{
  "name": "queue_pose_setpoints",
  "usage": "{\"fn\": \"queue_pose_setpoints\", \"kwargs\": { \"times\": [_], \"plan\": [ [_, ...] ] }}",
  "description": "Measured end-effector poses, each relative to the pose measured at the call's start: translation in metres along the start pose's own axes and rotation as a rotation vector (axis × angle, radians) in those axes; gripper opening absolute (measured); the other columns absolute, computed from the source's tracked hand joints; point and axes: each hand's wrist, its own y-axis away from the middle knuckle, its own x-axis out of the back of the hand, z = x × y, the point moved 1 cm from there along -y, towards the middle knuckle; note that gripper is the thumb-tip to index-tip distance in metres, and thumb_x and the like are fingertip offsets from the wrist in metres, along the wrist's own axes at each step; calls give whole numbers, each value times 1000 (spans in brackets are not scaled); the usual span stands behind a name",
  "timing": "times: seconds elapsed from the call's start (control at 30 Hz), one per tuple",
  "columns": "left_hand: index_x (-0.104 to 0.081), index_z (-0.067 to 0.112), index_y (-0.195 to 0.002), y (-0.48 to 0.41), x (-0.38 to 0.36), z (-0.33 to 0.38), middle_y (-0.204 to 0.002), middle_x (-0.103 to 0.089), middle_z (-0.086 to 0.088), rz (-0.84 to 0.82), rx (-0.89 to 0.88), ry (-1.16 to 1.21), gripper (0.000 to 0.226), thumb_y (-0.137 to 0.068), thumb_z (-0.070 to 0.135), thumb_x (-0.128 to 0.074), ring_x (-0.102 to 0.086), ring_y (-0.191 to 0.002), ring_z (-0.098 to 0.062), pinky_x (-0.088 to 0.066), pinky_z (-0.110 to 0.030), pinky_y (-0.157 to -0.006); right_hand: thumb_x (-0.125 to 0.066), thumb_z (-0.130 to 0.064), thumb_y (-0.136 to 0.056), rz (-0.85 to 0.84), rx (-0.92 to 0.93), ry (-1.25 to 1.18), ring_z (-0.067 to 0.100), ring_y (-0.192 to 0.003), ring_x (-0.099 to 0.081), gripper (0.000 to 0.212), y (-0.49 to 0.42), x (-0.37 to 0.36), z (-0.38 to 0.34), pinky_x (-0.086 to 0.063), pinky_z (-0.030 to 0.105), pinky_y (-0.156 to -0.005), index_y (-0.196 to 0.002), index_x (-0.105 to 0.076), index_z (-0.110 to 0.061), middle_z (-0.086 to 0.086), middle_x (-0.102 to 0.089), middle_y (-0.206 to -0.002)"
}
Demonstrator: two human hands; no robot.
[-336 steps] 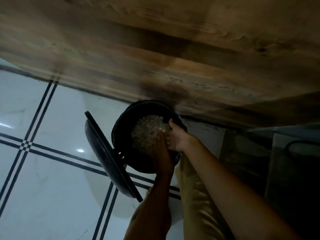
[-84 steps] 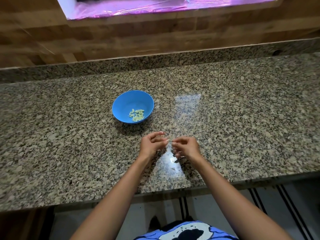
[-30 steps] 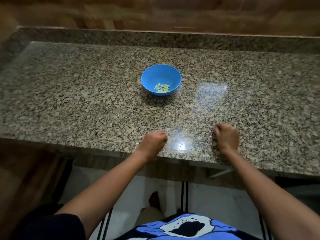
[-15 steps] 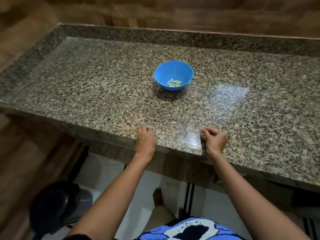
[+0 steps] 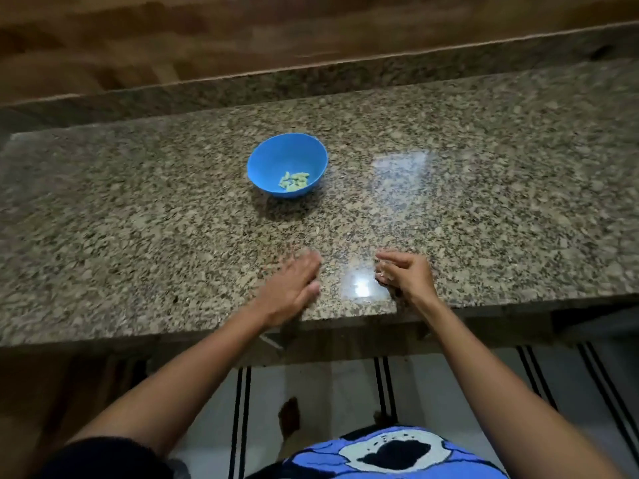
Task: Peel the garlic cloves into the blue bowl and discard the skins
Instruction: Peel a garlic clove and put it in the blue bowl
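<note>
The blue bowl (image 5: 273, 157) stands on the granite counter (image 5: 138, 219), a little left of centre, with several pale peeled garlic cloves (image 5: 294, 181) in its bottom. My left hand (image 5: 294, 285) lies flat on the counter near the front edge, blurred, fingers stretched out, holding nothing. My right hand (image 5: 404, 274) rests a hand's width to its right, fingers curled in toward the thumb. Whether small skin bits are pinched in it is hidden. No loose skins show on the speckled stone.
A raised granite lip and a wooden wall (image 5: 242, 32) run along the back of the counter. A bright light reflection (image 5: 359, 288) lies between my hands. Below the front edge is white tiled floor (image 5: 311, 385) with dark stripes.
The view has swung back to the right, so the dark bin on the floor is out of sight. My left hand has slid forward and rightward over the counter; the right hand has lifted slightly from the edge.
</note>
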Motion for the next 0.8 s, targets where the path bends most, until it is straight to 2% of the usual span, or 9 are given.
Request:
{"fn": "queue_pose_setpoints", "kwargs": {
  "times": [0.1, 0.2, 0.27, 0.37, 0.47, 0.6, 0.63, 0.7, 0.8],
  "plan": [
    [2, 20, -151, -20, 1, 11, -158, 7, 1, -118, -257, -38, 57, -101, 44, -15, 9, -144, -7, 5, -28, -118, -55, 6, -87, 60, -90, -43, 24, -79, -66, 19, 3, -5, -5, -58, 24, -63, -104, -65, 5, 18, -64, -107],
    [-17, 17, -151, -41, 3, 17, -158, -11, -2, -170, -491, -34, 52, -103, 35, -26, -5, -144, -10, 6, -22, -115, -54, 8, -87, 179, -176, -163, 19, -58, -66, 14, 12, -14, -6, -54, 20, -47, -98, -62, 11, 20, -61, -98],
    [-34, 15, -146, -45, 1, 15, -154, -26, -8, -176, -666, -34, 46, -102, 29, -32, -20, -143, -17, 0, -21, -115, -54, 8, -87, 244, -220, -256, 22, -58, -63, 7, 17, -23, -4, -55, 23, -48, -87, -61, 8, 23, -60, -93],
    [-47, 10, -138, -37, 6, -6, -145, -42, -14, -198, -837, -12, 43, -100, 25, -32, -38, -134, -25, -23, -30, -114, -44, 10, -91, 290, -265, -259, 21, -58, -56, 16, 23, -36, 1, -51, 22, -46, -94, -58, 4, 18, -59, -83],
    [-48, 3, -135, -17, 17, -36, -142, -46, -15, -231, -918, -23, 43, -97, 16, -35, -44, -131, -27, -36, -39, -109, -34, 9, -91, 395, -263, -232, 11, -38, -47, 25, 25, -51, -1, -40, 20, -37, -87, -58, 1, 12, -49, -68],
    [-36, 14, -143, 11, 28, -82, -145, -42, -11, -230, -901, -71, 48, -96, 16, -28, -42, -133, -27, -35, -43, -109, -26, -2, -94, 447, -269, -193, 9, -39, -37, 30, 27, -80, -7, -25, 14, -32, -81, -52, -8, 4, -44, -62],
    [-34, 16, -143, 18, 31, -91, -146, -42, -9, -216, -888, -78, 47, -97, 17, -28, -43, -132, -26, -37, -43, -108, -26, -4, -95, 433, -259, -244, 7, -34, -35, 28, 28, -87, -6, -22, 12, -32, -81, -51, -8, 3, -41, -61],
    [-45, 15, -138, 32, 37, -106, -139, -50, -9, -158, -877, -82, 43, -96, 16, -35, -51, -124, -27, -40, -41, -105, -31, -9, -99, 384, -225, -396, 3, -30, -34, 25, 27, -99, -5, -21, 14, -33, -83, -50, -8, 0, -39, -59],
    [-61, 8, -123, 48, 40, -112, -123, -63, -12, -47, -895, -108, 37, -86, 6, -59, -62, -110, -27, -47, -38, -96, -32, -21, -102, 208, -247, -674, 4, -33, -36, 29, 25, -110, -1, -23, 14, -34, -78, -46, -12, -5, -40, -47]
  ]
}}
